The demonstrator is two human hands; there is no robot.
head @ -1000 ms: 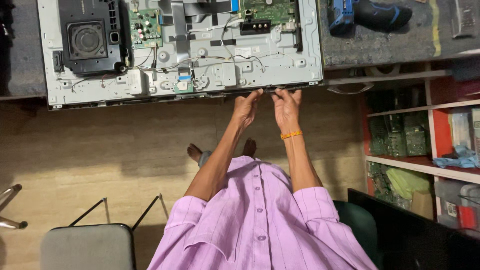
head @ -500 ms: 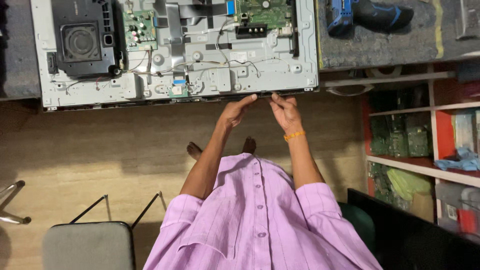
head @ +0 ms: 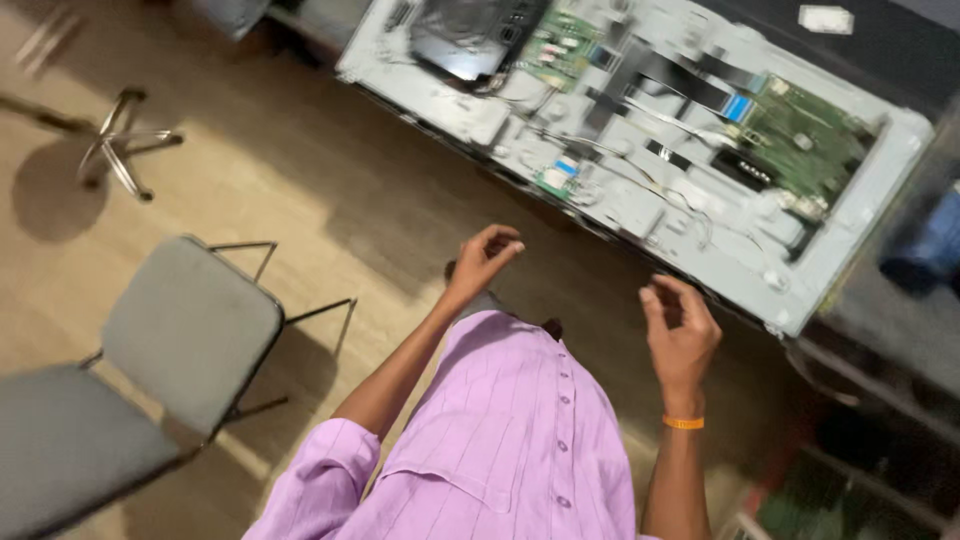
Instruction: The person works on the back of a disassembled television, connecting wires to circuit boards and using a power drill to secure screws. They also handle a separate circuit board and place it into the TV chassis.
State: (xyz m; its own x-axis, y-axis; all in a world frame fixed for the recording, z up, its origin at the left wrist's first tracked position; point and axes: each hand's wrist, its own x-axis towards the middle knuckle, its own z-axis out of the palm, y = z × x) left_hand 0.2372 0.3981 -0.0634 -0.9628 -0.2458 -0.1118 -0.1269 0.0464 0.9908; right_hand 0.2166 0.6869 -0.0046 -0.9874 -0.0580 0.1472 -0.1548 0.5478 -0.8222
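Looking down over a purple striped shirt [head: 500, 450] at an opened flat-panel chassis [head: 640, 195], laid back-up on a bench at the far right of the scene

Holding nothing in the left hand [head: 485, 255]: fingers curled loosely inward, thumb and fingertips almost together, raised in the air over the wooden floor [head: 300, 200]

Nothing visible in the right hand [head: 680, 330] either: fingers bent and a little apart, palm half turned up, with an orange band [head: 683, 422] on the wrist; somewhat blurred, so no telling of anything small pinched there

From both sets of fingers, chassis lying farther out and slightly to the right, apart from them, not touched. Long axis slanting from far left to near right, with the near long edge turned toward the hands. Right hand closer to that edge, just short of the near right corner; left hand level with the middle of the edge, below a small board with a blue connector [head: 560, 178]

On the panel: a green circuit board [head: 810, 150] toward the right end, flat ribbon cables [head: 690, 90] across the middle, a black module [head: 470, 35] at the far left end

Well off to the left, a grey chair [head: 190, 330] and a metal stool base [head: 120, 150]
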